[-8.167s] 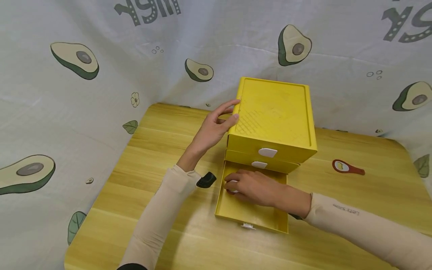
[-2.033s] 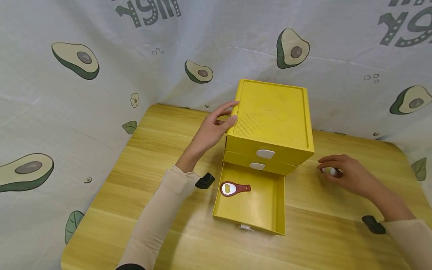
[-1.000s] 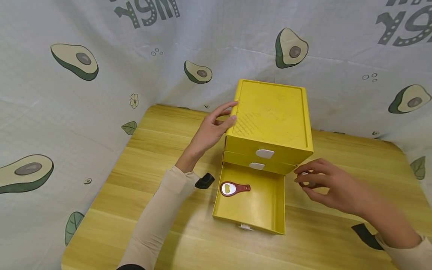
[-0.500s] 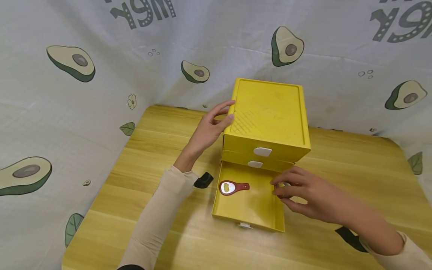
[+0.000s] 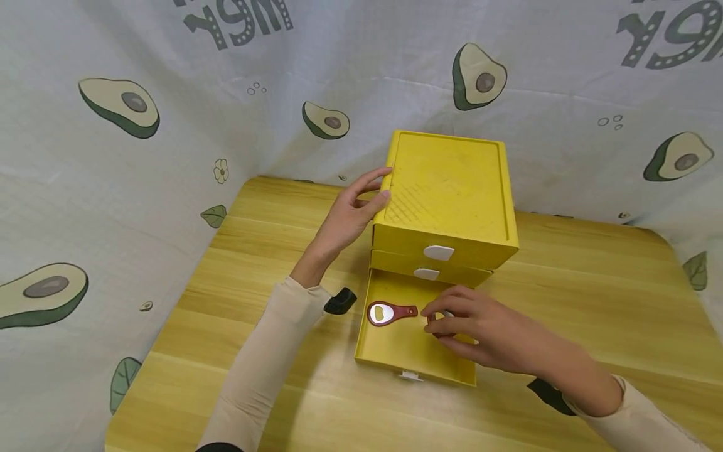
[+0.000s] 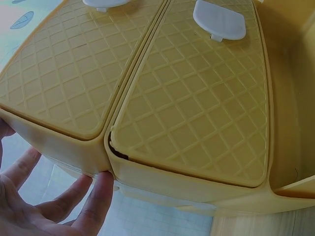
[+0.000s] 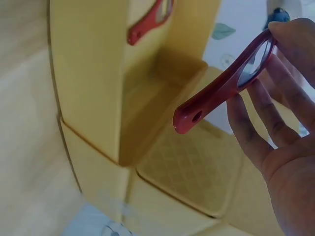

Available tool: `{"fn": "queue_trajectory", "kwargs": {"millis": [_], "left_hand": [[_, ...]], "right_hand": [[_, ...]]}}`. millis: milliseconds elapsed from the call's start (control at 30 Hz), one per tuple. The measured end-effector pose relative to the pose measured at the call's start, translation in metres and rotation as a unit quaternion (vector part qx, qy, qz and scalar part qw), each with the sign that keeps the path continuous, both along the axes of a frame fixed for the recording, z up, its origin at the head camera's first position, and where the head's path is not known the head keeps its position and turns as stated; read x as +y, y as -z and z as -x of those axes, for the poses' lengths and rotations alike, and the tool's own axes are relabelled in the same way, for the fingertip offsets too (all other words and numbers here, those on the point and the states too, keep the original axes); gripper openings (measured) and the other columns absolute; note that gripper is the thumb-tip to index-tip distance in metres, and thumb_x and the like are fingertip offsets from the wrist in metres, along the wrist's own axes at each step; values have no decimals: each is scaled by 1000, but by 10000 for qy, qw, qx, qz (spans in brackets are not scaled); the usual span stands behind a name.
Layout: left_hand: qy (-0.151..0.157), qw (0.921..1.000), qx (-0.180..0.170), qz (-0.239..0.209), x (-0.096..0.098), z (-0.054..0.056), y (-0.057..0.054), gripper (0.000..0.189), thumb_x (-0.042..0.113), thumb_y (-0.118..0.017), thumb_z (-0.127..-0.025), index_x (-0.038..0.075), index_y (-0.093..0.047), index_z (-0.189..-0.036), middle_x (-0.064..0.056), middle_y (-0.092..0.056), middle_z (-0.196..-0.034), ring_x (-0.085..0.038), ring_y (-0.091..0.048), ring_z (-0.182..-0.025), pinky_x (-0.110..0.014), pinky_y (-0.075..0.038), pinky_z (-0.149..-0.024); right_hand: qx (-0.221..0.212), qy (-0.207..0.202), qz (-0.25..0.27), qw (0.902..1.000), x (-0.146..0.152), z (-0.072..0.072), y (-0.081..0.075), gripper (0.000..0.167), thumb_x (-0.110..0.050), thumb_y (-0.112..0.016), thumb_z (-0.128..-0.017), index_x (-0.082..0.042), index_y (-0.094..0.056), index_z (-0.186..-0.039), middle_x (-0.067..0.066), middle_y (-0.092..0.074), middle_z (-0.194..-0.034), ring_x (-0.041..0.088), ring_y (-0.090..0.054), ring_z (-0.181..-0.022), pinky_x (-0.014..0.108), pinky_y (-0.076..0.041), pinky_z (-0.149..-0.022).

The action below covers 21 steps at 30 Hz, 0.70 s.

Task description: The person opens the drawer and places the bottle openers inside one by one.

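Observation:
A yellow drawer unit stands on the table with its bottom drawer pulled out. My left hand rests its fingertips against the unit's left side and upper edge. In the left wrist view, those fingers touch the side of the casing. One red bottle opener with a metal head lies inside the drawer towards the left. Over the drawer's right half, my right hand pinches a second red bottle opener by its head. Its handle points away from the palm.
Two upper drawers with white handles are closed. Wood-grain table extends on both sides of the unit. Behind it hangs a white cloth printed with avocados. Dark wrist pieces sit near both cuffs.
The first bottle opener was released in the drawer. My right hand then took the second from the table on the right and moved left over the drawer. My left hand stayed put.

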<state>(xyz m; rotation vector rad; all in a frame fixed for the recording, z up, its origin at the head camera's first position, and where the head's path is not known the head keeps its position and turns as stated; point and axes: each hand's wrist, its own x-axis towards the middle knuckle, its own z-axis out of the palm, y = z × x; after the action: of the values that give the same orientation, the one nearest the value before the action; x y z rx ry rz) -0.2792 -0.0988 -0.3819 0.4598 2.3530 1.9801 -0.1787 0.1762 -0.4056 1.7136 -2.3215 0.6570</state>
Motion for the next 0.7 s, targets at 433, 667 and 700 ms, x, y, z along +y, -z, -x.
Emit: {"fn": "queue_trajectory", "kwargs": {"millis": [433, 667, 700], "left_hand": [[23, 10000, 49, -19, 0, 1, 1, 43, 35, -57, -103, 37, -51, -145, -5, -49, -147, -25, -61, -108, -36, -50, -88], [14, 10000, 52, -13, 0, 2, 1, 43, 34, -57, -103, 36, -52, -145, -5, -49, -147, -25, -61, -107, -36, -50, -88], [9, 10000, 51, -12, -1, 2, 1, 43, 34, -57, -103, 36, -52, -145, -5, -49, -147, -25, -61, -106, -36, -50, -88]], "right_hand": [[-331, 118, -281, 9990, -8, 14, 39, 15, -9, -77, -86, -17, -74, -97, -3, -68, -112, 16, -59, -105, 32, -52, -83], [-459, 175, -612, 9969, -9, 16, 47, 17, -5, -78, -82, -14, -75, -97, 2, -70, -112, 18, -61, -106, 37, -54, -85], [-481, 180, -639, 9966, -9, 17, 47, 16, -6, -78, -83, -15, -75, -96, 2, -70, -112, 18, -61, -107, 38, -54, -86]]}}
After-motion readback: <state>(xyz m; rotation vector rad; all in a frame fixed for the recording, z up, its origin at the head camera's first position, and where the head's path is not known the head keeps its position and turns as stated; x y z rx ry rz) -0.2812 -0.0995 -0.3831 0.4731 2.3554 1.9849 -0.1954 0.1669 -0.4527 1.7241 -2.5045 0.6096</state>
